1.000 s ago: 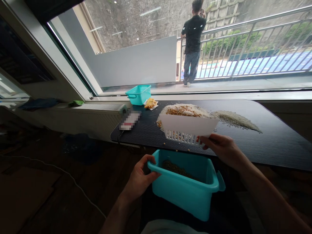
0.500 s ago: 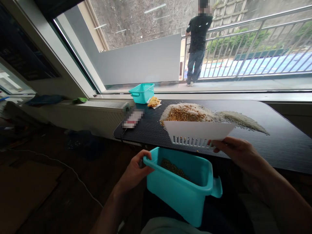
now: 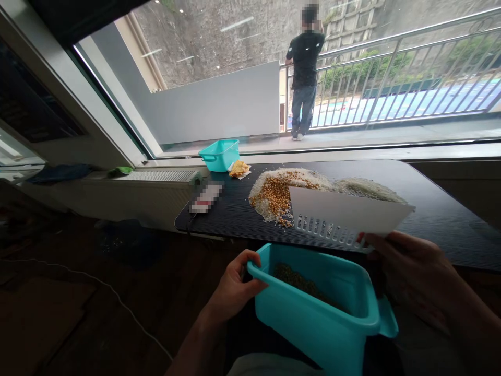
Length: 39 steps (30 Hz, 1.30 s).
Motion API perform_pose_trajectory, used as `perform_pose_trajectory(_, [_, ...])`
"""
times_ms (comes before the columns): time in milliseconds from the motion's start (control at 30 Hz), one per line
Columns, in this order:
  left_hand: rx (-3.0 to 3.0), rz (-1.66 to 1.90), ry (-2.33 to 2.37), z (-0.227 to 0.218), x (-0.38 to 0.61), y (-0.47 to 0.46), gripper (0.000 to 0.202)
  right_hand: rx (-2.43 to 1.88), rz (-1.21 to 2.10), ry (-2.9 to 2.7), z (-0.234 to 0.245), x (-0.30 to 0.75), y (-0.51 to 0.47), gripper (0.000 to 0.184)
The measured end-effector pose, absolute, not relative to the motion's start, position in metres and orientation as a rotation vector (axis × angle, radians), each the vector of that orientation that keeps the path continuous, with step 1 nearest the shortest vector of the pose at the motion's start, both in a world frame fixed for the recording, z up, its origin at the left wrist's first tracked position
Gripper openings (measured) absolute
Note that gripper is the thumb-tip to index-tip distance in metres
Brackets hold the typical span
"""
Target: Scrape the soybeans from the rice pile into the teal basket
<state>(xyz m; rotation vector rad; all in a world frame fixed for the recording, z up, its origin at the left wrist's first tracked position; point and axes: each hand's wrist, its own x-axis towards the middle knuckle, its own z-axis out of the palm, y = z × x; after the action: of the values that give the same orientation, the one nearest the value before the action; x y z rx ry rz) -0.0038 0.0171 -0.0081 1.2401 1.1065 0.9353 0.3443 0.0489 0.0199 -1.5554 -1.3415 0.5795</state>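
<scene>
My left hand (image 3: 238, 286) pinches the left rim of a turquoise plastic bin (image 3: 313, 326), thumb outside. The bin is tilted over my lap below the table edge. Dark greenish grains, perhaps mung beans (image 3: 303, 284), lie inside it. My right hand (image 3: 410, 261) grips the lower right edge of a white slotted plastic panel (image 3: 344, 209), held above the table's front edge. Behind the panel spreads a heap of yellow soybeans (image 3: 274, 193) mixed with white rice-like grains (image 3: 264, 211). A paler grain pile (image 3: 364, 187) adjoins it on the right, partly hidden by the panel.
The dark table (image 3: 230, 224) stands against a window. A smaller turquoise basket (image 3: 221, 155), a crumpled yellow item (image 3: 239, 168) on white paper and a blurred white device (image 3: 207, 198) sit at its left end. Beyond the glass a person (image 3: 304, 78) stands by a railing.
The white panel has moved right relative to the heap, uncovering more soybeans at its front. The bin and both hands sit farther right in view; the camera view has also shifted.
</scene>
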Motion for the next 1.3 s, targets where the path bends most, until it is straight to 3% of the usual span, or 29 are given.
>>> perform_pose_trajectory(200, [1.285,0.977,1.145,-0.010,-0.009,0.014,0.035,-1.482,0.765,-1.303,0.026,0.331,0.071,0.073])
perform_pose_trajectory(933, [1.279,0.972,1.175,-0.007,-0.011,0.013,0.033,-1.332,0.865,-1.351,0.017,0.331,0.088,0.063])
perform_pose_trajectory(1300, [1.273,0.973,1.184,-0.005,-0.013,0.013,0.035,-1.324,0.955,-1.390,0.022,0.324,0.090,0.068])
